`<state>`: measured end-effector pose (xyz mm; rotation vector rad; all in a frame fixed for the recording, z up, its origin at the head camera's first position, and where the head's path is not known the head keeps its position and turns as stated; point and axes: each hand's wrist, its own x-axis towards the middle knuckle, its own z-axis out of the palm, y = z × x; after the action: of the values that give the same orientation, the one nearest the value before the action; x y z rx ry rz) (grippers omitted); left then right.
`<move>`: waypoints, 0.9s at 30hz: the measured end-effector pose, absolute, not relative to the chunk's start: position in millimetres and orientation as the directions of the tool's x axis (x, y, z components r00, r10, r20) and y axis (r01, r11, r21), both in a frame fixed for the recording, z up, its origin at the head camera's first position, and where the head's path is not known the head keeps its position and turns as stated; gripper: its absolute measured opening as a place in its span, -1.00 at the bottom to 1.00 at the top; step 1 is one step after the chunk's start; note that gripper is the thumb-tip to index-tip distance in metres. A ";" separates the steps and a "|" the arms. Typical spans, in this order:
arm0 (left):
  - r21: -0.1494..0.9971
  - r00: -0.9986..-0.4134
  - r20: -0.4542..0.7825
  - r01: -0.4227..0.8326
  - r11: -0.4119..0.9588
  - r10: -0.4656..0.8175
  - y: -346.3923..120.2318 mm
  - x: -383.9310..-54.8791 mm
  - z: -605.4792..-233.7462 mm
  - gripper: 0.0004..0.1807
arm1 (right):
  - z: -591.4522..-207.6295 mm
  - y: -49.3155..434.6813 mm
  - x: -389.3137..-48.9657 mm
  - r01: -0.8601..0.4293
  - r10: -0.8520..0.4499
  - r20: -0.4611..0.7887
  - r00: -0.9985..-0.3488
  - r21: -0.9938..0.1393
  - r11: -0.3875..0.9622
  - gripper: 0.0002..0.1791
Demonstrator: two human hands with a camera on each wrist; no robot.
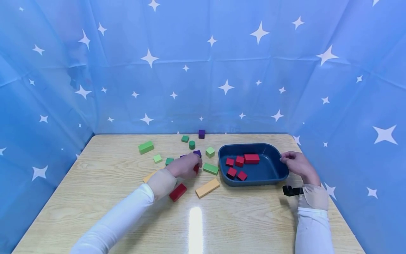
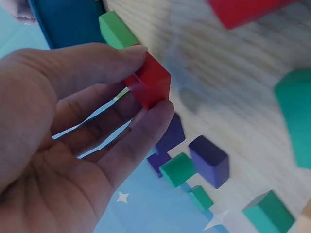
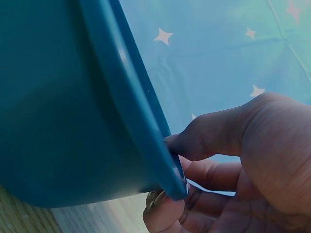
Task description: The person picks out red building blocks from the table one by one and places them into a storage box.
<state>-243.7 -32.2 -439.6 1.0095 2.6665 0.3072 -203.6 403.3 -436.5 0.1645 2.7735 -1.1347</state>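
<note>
My left hand [image 1: 186, 165] pinches a red block [image 2: 151, 82] between thumb and fingers; in the left wrist view the block appears lifted off the table. At the table's right, my right hand [image 1: 298, 164] grips the rim of a dark blue tub [image 1: 253, 182], thumb on one side of the edge and fingers on the other, as the right wrist view shows. Several red blocks lie inside the tub, among them a longer one [image 1: 251, 158]. Another long red block [image 1: 178, 192] lies on the table just below my left hand.
Around my left hand lie a light green block [image 1: 210, 168], a yellow-orange block [image 1: 207, 188], a green cylinder [image 1: 191, 145] and several purple and green blocks. A long green block [image 1: 146, 147] sits farther left. A blue starred curtain [image 1: 196, 70] surrounds the wooden table [image 1: 247, 218].
</note>
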 end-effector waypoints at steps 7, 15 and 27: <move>0.281 -0.695 -0.120 0.661 0.695 0.709 -22.6 -245.6 -422.7 -0.72 | -435.5 402.4 -203.2 0.152 0.049 -0.168 -0.985 -0.682 0.715 -0.54; 0.268 -0.670 -0.079 0.699 0.663 0.739 -2.9 -247.0 -399.1 -0.69 | -437.6 403.6 -203.1 0.155 0.048 -0.173 -0.984 -0.690 0.707 -0.54; 0.234 -0.620 -0.064 0.752 0.616 0.782 33.5 -248.8 -383.5 -0.72 | -438.0 404.2 -203.8 0.153 0.043 -0.174 -0.984 -0.689 0.708 -0.53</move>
<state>-248.8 33.5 -383.5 1.2814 2.6778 0.2772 -203.8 404.2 -438.0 0.1602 2.7680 -1.1367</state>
